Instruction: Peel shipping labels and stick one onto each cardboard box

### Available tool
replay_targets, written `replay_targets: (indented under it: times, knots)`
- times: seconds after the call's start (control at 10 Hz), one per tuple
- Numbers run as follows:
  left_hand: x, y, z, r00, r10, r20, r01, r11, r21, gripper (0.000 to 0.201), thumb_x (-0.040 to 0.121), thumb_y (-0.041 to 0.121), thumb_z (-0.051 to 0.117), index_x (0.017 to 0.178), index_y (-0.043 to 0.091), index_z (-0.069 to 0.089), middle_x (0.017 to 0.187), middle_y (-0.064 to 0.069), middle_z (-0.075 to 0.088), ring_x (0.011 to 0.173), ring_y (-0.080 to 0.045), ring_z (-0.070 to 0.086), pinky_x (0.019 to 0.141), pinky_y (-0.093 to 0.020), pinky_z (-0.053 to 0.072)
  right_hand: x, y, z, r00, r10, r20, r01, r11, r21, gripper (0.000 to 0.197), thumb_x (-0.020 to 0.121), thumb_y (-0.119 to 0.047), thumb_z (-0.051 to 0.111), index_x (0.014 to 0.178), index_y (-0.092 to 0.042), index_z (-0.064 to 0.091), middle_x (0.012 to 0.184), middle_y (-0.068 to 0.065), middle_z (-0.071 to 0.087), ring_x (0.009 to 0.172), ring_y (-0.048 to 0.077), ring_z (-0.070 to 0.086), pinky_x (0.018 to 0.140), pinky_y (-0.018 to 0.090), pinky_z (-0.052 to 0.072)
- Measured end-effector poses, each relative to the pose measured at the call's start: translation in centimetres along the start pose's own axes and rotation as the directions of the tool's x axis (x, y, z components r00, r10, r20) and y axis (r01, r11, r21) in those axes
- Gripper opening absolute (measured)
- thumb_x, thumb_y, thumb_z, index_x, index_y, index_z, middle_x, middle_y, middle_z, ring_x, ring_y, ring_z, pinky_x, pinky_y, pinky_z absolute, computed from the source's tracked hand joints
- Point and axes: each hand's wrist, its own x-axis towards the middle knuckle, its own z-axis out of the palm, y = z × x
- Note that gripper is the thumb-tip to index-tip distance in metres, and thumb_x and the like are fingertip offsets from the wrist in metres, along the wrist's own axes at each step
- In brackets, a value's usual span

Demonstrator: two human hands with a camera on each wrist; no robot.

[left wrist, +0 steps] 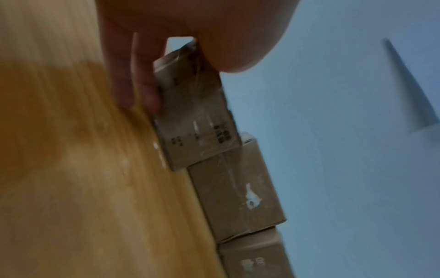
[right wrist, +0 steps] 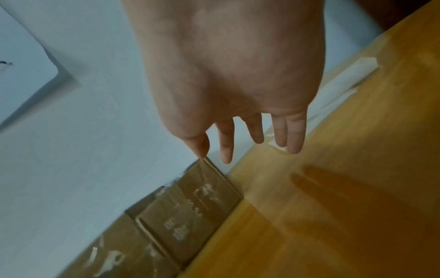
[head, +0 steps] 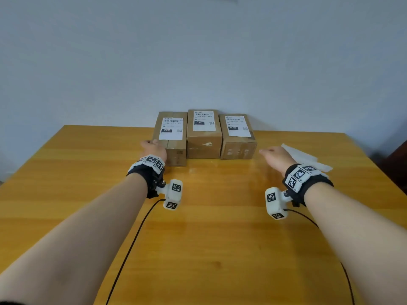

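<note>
Three cardboard boxes stand in a row at the back of the table, each with a white shipping label on top: the left box (head: 177,156) with its label (head: 170,128), the middle box (head: 203,146) and the right box (head: 239,148). My left hand (head: 153,147) holds the left box (left wrist: 197,116) at its near left corner, with the fingers (left wrist: 140,79) down its left side and the thumb over its top edge. To the right of the right box (right wrist: 190,216), my right hand (head: 275,157) hovers with its fingers (right wrist: 226,143) straight and spread, holding nothing.
White backing sheets (head: 308,158) lie on the wooden table (head: 209,238) just right of my right hand, also in the right wrist view (right wrist: 345,84). A pale wall rises right behind the boxes. Black cables trail from both wrist cameras across the near table.
</note>
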Motion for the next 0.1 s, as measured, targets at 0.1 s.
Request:
replay_targets:
  times: [0.1]
  knots:
    - [0.30,1.96,-1.58,0.995,-0.025,0.093,0.028,0.999,-0.026,0.054,0.107,0.041,0.038,0.144,0.003,0.046,0.137,-0.022,0.058,0.122,-0.040,0.059,0.104,-0.043,0.049,-2.44,-2.63,-1.76,0.996,-0.083,-0.013,0.084,0.993,0.078,0.044,0.108,-0.036,0.050,0.133,-0.002,0.065,0.140,0.021,0.062,0.127,0.038,0.059,0.108,0.050,0.048]
